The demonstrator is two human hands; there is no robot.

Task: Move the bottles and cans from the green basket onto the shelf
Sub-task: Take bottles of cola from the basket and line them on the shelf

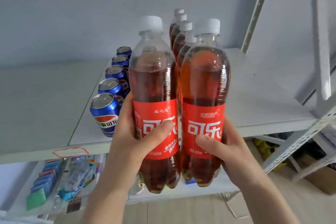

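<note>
My left hand (131, 136) grips a cola bottle (152, 82) with a red label and a white cap, held upright in front of the grey shelf (263, 96). My right hand (231, 149) grips a second cola bottle (204, 87) of the same kind, right beside the first. Both bottles hang in the air before the shelf's front edge. Behind them a row of several cola bottles (179, 31) stands on the shelf, running to the back. Left of that row stands a line of several blue cola cans (104, 112). The green basket is out of view.
A white slotted upright (258, 9) and angled metal braces (298, 143) frame the shelf's right side. A lower shelf (181, 194) holds packets and small goods (60, 183) at the left. A red-edged price tag (70, 151) sticks on the shelf's front edge. Bare shelf surface lies right of the bottle row.
</note>
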